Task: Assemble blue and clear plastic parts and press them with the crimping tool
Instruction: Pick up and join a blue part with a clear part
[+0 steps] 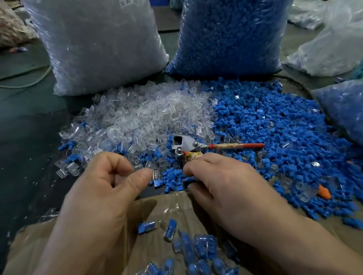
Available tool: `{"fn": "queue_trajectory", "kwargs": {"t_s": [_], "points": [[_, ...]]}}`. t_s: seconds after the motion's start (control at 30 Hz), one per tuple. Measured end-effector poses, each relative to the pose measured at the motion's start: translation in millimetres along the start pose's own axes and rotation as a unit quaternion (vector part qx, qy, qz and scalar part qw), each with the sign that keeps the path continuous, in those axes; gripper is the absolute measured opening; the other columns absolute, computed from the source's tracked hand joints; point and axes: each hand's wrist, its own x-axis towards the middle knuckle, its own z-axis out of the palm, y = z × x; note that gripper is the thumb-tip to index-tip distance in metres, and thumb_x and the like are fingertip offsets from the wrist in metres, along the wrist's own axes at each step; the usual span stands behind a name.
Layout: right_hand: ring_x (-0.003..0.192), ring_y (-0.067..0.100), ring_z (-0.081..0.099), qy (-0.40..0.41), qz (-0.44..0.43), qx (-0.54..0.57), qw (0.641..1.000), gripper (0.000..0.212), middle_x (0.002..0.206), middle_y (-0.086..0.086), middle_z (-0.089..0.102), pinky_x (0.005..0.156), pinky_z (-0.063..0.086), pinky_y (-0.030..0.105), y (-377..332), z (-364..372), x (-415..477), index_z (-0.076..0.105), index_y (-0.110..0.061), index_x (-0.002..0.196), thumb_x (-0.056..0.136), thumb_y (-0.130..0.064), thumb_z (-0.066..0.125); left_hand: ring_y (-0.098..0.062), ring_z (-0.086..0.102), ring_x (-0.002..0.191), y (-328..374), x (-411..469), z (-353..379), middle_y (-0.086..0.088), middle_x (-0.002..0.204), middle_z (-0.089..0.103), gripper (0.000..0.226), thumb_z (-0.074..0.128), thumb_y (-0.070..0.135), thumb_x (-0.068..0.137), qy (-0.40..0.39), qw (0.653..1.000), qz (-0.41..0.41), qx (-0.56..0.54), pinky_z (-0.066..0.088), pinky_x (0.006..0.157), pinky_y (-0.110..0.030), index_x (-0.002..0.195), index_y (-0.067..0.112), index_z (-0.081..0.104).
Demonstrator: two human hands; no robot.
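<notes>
My left hand (107, 184) pinches a small clear plastic part (156, 174) between thumb and fingers, just above the front of the piles. My right hand (223, 181) is closed low over the blue parts, and its fingertips pinch something small and blue that I cannot make out. The crimping tool (189, 146) lies on the parts just beyond my right hand, metal jaw to the left, red handle (240, 145) pointing right. A heap of clear parts (145, 116) lies at centre left and a heap of blue parts (282, 127) at right.
Two big bags stand behind the heaps: clear parts (98, 40) on the left, blue parts (231, 28) on the right. Several assembled blue-and-clear pieces (193, 249) lie on a plastic-lined cardboard box (34, 248) below my hands. More bags (349, 110) sit at right.
</notes>
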Motion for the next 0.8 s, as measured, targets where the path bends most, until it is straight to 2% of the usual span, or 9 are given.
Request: {"fn": "queue_trajectory", "kwargs": {"t_s": [0.07,0.13,0.23,0.37,0.47,0.53,0.6,0.67,0.8], "points": [[0.094,0.009,0.051,-0.003,0.000,0.000,1.000,0.016,0.105,-0.014,0.054,0.081,0.049,0.036,0,1,0,0.053,-0.032,0.112,0.097,-0.034,0.048,-0.024,0.050,0.056,-6,2,-3,-0.002,0.062,0.053,0.062,0.086,0.072,0.042,-0.009,0.999,-0.024,-0.027,0.047,0.055,-0.050,0.084,0.030,0.066],[0.090,0.006,0.048,0.004,0.002,0.003,1.000,0.018,0.101,-0.017,0.051,0.078,0.049,0.033,1,2,1,0.049,-0.037,0.115,0.096,-0.037,0.050,-0.016,0.049,0.047,-11,4,-4,0.001,0.059,0.055,0.055,0.089,0.062,0.043,-0.015,0.999,-0.025,-0.029,0.044,0.045,-0.039,0.086,0.034,0.067],[0.091,0.006,0.048,-0.009,0.012,-0.010,1.000,0.026,0.103,-0.020,0.047,0.078,0.047,0.029,1,3,3,0.045,-0.041,0.122,0.096,-0.041,0.050,-0.014,0.058,0.047,-14,4,-1,0.002,0.062,0.064,0.048,0.081,0.054,0.046,-0.029,0.997,-0.037,-0.064,0.049,0.045,-0.029,0.089,0.038,0.070],[0.095,0.017,0.055,-0.030,0.012,-0.044,0.998,0.030,0.109,-0.012,0.051,0.079,0.052,0.039,-8,1,8,0.043,-0.037,0.122,0.095,-0.047,0.049,-0.020,0.066,0.055,-17,5,2,-0.002,0.064,0.069,0.010,0.075,0.027,0.086,-0.039,0.990,-0.056,-0.122,0.053,0.051,-0.030,0.093,0.033,0.075],[0.080,0.023,0.051,-0.076,0.004,-0.135,0.988,0.034,0.099,-0.003,0.043,0.057,0.041,0.033,-18,2,20,0.042,-0.031,0.123,0.095,-0.049,0.051,-0.023,0.064,0.057,-21,4,4,-0.003,0.067,0.069,0.025,0.060,0.014,0.098,-0.047,0.993,-0.052,-0.095,0.052,0.054,-0.033,0.098,0.034,0.074],[0.068,0.023,0.041,-0.106,-0.007,-0.184,0.977,0.021,0.085,-0.002,0.030,0.049,0.032,0.032,-23,3,30,0.046,-0.024,0.115,0.098,-0.034,0.052,-0.022,0.064,0.057,-19,2,7,-0.006,0.069,0.069,0.029,0.059,0.012,0.099,-0.056,0.993,-0.055,-0.088,0.052,0.053,-0.033,0.097,0.036,0.074],[0.066,0.023,0.041,-0.118,-0.006,-0.205,0.972,0.006,0.078,-0.002,0.025,0.051,0.037,0.036,-23,1,36,0.045,-0.021,0.100,0.098,-0.018,0.050,-0.021,0.067,0.057,-15,-1,10,-0.006,0.070,0.071,0.030,0.062,0.012,0.098,-0.061,0.994,-0.044,-0.082,0.052,0.052,-0.030,0.095,0.040,0.072],[0.064,0.021,0.039,-0.120,-0.006,-0.206,0.971,0.017,0.077,-0.003,0.022,0.055,0.041,0.038,-21,2,36,0.037,-0.023,0.091,0.097,-0.013,0.049,-0.017,0.070,0.059,-12,-3,11,-0.003,0.071,0.073,0.030,0.066,0.015,0.095,-0.070,0.996,-0.018,-0.047,0.053,0.051,-0.024,0.094,0.044,0.069],[0.063,0.017,0.033,-0.124,0.007,-0.208,0.970,0.018,0.081,-0.003,0.026,0.058,0.041,0.038,-19,3,29,0.043,-0.024,0.095,0.093,-0.010,0.053,-0.011,0.071,0.062,-6,-9,13,0.002,0.074,0.075,0.028,0.068,0.015,0.093,-0.078,0.997,0.005,-0.022,0.053,0.056,-0.029,0.091,0.043,0.069]]}}
